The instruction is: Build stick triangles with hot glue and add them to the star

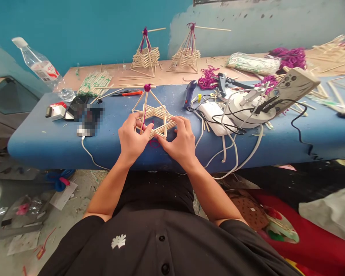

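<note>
Between my hands is a wooden stick frame [164,111], a star-shaped stack of thin sticks with a few poles rising to a peak. Purple yarn [147,88] binds that peak, where a long stick lies crosswise. My left hand [133,136] grips the frame's left side, thumb in front and fingers curled behind. On the right side, my right hand [178,140] pinches the stack near its lower front corner. The base seems to rest on or just above the blue table cover [109,153]; I cannot tell which. My fingers partly hide the lower sticks.
Two similar stick frames [146,61] stand by the wall. On the left are a plastic bottle [44,69], wrapped sticks [94,82] and an orange cutter [132,92]. A phone [297,88] on a white stand, cables, a glue gun [190,94] and purple yarn [287,57] lie right.
</note>
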{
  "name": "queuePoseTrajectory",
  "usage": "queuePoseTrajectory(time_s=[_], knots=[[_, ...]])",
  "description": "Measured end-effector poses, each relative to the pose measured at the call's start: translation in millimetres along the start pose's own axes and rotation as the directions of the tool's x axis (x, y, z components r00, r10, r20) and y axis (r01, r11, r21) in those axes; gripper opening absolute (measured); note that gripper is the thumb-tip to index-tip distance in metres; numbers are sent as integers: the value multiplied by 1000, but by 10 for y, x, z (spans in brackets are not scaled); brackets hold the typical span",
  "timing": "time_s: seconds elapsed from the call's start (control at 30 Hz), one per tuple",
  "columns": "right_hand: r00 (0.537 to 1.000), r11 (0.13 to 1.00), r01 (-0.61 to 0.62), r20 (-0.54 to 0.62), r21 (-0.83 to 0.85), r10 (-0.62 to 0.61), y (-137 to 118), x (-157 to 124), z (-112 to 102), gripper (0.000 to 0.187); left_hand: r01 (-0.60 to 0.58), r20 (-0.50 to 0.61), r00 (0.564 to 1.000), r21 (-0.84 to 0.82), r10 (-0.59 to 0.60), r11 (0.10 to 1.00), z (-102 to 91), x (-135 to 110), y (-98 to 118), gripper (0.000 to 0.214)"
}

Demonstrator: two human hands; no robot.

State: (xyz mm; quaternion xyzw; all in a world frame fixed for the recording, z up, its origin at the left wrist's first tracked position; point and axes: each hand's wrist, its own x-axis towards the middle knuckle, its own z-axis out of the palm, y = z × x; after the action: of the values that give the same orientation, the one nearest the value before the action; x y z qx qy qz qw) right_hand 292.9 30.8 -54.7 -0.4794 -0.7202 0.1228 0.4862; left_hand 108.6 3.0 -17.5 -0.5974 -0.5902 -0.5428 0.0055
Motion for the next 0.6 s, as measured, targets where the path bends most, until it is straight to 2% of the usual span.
queuePoseTrajectory(time_s=[0.1,0.23,0.6], knots=[[1000,1000,-4,-11,-4,4,-4,0,16,72,-76,-47,995,117,82,990,1,-28,-20,19],[999,1000,3,-32,-26,-4,-13,4,27,72,-93,-62,993,113,100,989,-54,-64,-14,21],[999,995,-17,-45,-97,13,-133,-6,68,66,12,22,1000,-62,-10,998,-161,-22,-43,21]])
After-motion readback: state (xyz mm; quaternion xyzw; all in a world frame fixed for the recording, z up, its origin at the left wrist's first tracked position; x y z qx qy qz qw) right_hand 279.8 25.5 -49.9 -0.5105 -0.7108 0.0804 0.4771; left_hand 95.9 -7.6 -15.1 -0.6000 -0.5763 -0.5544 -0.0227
